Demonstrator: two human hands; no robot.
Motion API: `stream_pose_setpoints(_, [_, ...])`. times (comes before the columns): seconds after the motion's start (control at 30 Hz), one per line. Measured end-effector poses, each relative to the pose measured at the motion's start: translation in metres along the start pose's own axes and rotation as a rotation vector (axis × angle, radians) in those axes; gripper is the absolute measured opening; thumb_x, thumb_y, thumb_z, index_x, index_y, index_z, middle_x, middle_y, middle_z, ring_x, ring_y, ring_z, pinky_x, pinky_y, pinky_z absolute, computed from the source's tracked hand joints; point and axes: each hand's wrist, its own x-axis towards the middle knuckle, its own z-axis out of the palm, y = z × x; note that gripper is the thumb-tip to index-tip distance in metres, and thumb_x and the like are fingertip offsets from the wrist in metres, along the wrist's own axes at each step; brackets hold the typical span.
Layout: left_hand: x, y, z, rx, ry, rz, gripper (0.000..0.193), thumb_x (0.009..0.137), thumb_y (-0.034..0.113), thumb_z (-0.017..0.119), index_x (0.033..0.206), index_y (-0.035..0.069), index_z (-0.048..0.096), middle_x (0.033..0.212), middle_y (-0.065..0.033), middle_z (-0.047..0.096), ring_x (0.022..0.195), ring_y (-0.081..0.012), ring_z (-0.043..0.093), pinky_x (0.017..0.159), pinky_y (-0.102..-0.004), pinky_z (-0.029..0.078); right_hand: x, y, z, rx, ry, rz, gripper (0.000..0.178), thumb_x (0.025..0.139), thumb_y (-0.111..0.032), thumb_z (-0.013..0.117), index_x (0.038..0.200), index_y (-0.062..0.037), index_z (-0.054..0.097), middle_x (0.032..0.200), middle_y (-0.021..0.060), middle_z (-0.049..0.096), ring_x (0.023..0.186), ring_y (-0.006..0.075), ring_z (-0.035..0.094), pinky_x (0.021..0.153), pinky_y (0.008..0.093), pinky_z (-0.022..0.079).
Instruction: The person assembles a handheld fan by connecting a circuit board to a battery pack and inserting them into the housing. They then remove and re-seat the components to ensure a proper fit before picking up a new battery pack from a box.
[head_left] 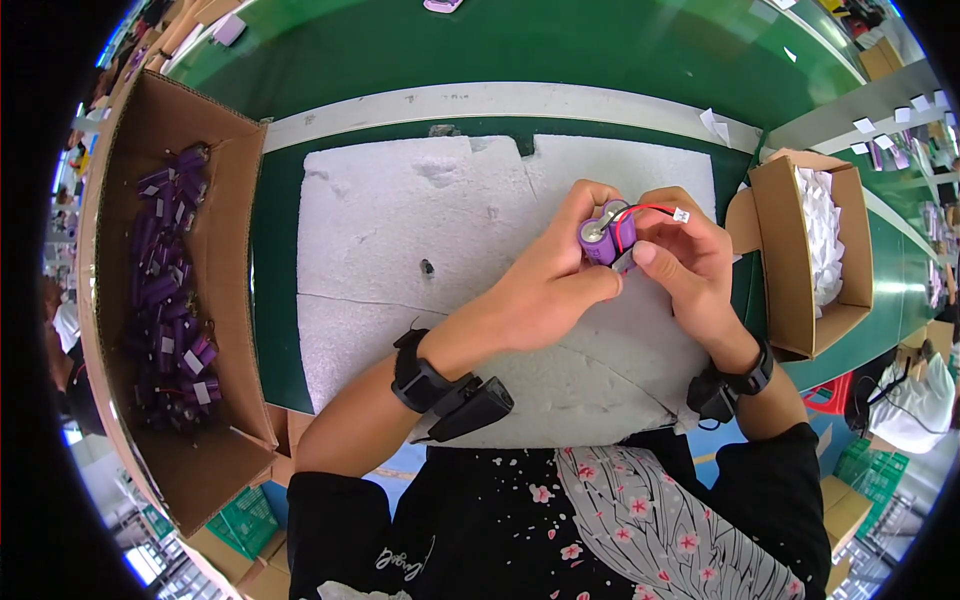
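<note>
1. Two bare hands meet over the right half of the slab here. The left hand has its fingers clamped on a pack of purple cylindrical battery cells, silver round ends turned up toward the camera.
2. The right hand is curled in on the pack's other side, thumb tip right up at it. Honestly can't tell if those fingers are pinching anything.
3. Thin red and black wires loop off the pack to a small white plastic connector, sitting by the right hand's fingers.
4. Each wrist wears a chunky black strap.
5. Under the hands: a big white foam slab, dented and cracked, with a small dark spot left of the left hand.
6. That slab lies on a green surface, with a long pale rail past its far edge.
7. Far left, a large open brown cardboard box holds a heap of purple cells. Over on the right, a smaller brown cardboard box is stuffed with white paper pieces.
</note>
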Motion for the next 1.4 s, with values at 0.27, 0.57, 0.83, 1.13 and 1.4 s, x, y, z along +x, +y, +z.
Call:
stream_pose_setpoints(0.27, [-0.001,0.007,-0.003,-0.118,-0.075,-0.059,0.05,0.081,-0.003,0.054,0.125,0.009,0.035,0.105,-0.0052,0.048,0.09,-0.013,0.052,0.072,-0.0309,0.046,0.0,-0.004,0.0,0.094,-0.007,0.08,0.02,0.089,0.0,0.065,0.109,0.0009,0.061,0.109,0.009,0.054,0.096,0.0176,0.059,0.076,0.0315,0.056])
stream_pose_setpoints(0.57, [-0.002,0.008,0.006,-0.167,-0.016,0.124,0.048,0.082,0.0,0.056,0.124,0.009,0.036,0.102,-0.006,0.051,0.088,-0.0136,0.054,0.071,-0.0312,0.046,0.001,-0.002,-0.001,-0.041,-0.01,0.065,0.021,0.09,-0.008,0.067,0.108,0.0013,0.063,0.109,0.0102,0.054,0.093,0.0162,0.057,0.074,0.0298,0.054])
stream_pose_setpoints(0.83, [0.003,0.005,-0.005,-0.364,-0.066,-0.03,0.044,0.074,-0.001,0.056,0.116,0.009,0.043,0.096,-0.0074,0.055,0.084,-0.0161,0.055,0.069,-0.0316,0.047,-0.001,-0.001,0.001,-0.017,-0.028,0.013,0.025,0.088,-0.01,0.069,0.111,0.0013,0.064,0.11,0.0111,0.055,0.086,0.0134,0.056,0.073,0.0274,0.052])
stream_pose_setpoints(1.13, [0.002,0.009,-0.005,-0.206,-0.066,-0.094,0.043,0.07,-0.003,0.05,0.112,0.008,0.045,0.095,-0.0064,0.054,0.081,-0.0154,0.055,0.068,-0.0303,0.046,-0.001,-0.002,0.0,-0.216,-0.035,0.012,0.021,0.088,-0.011,0.07,0.104,0.0024,0.066,0.109,0.0127,0.055,0.082,0.0147,0.06,0.069,0.0276,0.054])
stream_pose_setpoints(1.4, [0.002,0.008,-0.003,-0.198,-0.056,-0.113,0.044,0.07,-0.005,0.049,0.113,0.008,0.045,0.095,-0.0057,0.053,0.082,-0.0151,0.057,0.068,-0.0308,0.047,-0.001,-0.005,0.002,-0.2,-0.038,0.023,0.019,0.09,-0.011,0.068,0.101,0.0039,0.065,0.109,0.0133,0.055,0.084,0.016,0.061,0.066,0.028,0.055])
